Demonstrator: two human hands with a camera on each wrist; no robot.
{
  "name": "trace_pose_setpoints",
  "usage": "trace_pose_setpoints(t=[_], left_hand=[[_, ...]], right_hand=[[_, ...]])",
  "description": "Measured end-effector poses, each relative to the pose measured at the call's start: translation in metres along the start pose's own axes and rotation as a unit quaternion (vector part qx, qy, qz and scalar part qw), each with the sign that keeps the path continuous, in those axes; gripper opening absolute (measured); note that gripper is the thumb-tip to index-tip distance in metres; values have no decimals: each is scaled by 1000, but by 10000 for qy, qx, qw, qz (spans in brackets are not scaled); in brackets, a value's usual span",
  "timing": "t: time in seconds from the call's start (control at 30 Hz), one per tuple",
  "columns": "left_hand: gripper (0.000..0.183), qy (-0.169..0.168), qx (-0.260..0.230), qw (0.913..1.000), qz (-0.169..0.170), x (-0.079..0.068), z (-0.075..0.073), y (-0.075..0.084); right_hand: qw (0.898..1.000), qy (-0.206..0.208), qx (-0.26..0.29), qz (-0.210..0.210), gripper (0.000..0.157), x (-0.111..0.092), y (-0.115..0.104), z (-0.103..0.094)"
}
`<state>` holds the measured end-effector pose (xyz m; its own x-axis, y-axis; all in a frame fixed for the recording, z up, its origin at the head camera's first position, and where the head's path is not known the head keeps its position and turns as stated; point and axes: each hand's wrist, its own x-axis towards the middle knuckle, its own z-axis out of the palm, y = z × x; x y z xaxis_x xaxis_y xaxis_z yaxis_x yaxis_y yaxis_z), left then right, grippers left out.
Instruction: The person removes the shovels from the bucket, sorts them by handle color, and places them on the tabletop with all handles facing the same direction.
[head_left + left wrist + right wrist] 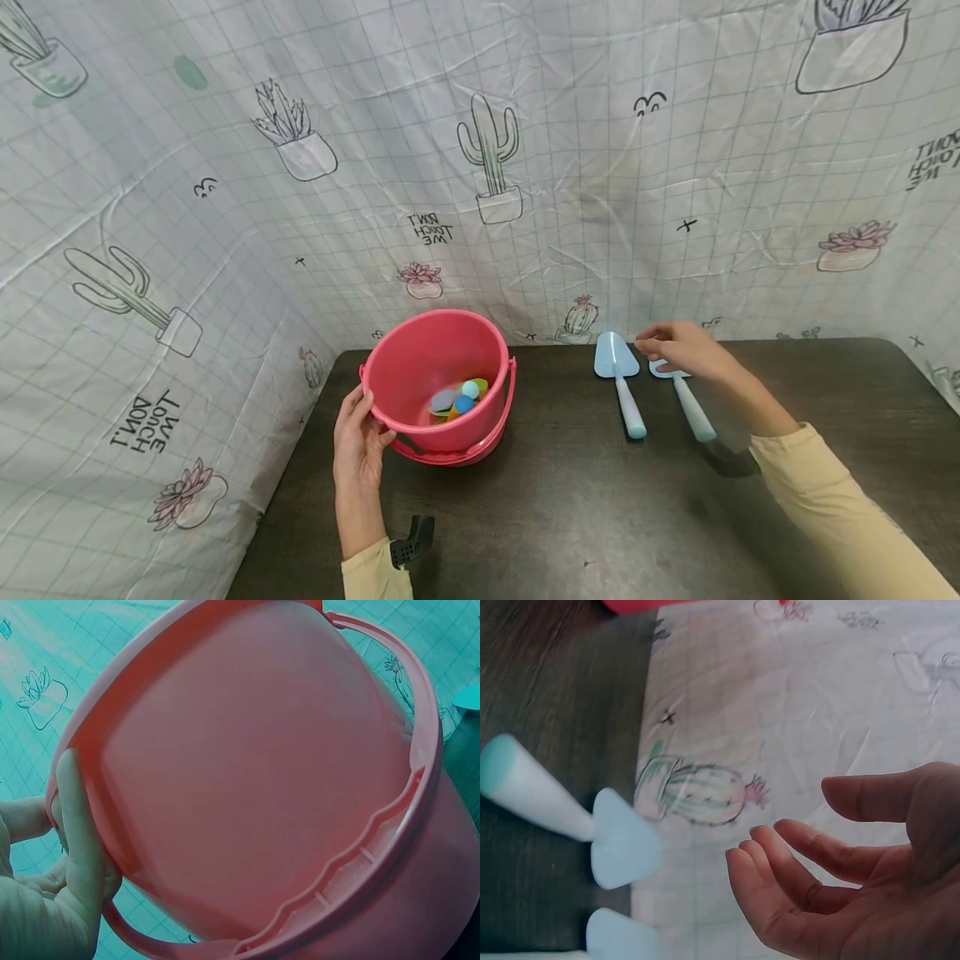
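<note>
A pink bucket (442, 350) stands on the left of the dark table, tilted a little, its handle (465, 457) hanging down at the front. My left hand (362, 442) grips the bucket's rim at the left side; the left wrist view shows the fingers (79, 825) at the rim. Inside lie several small colourful pieces, among them a blue ball (464, 404). My right hand (693, 350) hovers above a light blue toy trowel (693, 408), partly hiding its blade. Its fingers (780, 900) are loosely bent and hold nothing. Another such trowel (628, 404) lies just left of it.
A white grid-patterned cloth (585, 167) with cactus drawings hangs behind the table and along its left side. The dark table top (555, 517) stretches in front of the bucket and trowels. A black strap piece (414, 542) sits at my left wrist.
</note>
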<state>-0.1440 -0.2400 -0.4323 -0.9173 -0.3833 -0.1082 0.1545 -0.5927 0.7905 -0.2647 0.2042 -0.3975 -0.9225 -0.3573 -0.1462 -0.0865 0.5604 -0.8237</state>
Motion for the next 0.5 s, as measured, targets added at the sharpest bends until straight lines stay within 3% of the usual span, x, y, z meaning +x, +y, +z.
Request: trace_pose_setpoints(t=[0.5], left_hand=[[31, 80, 85, 9999, -34, 4, -2, 0]], right_hand=[[9985, 45, -57, -539, 37, -8, -43, 13]])
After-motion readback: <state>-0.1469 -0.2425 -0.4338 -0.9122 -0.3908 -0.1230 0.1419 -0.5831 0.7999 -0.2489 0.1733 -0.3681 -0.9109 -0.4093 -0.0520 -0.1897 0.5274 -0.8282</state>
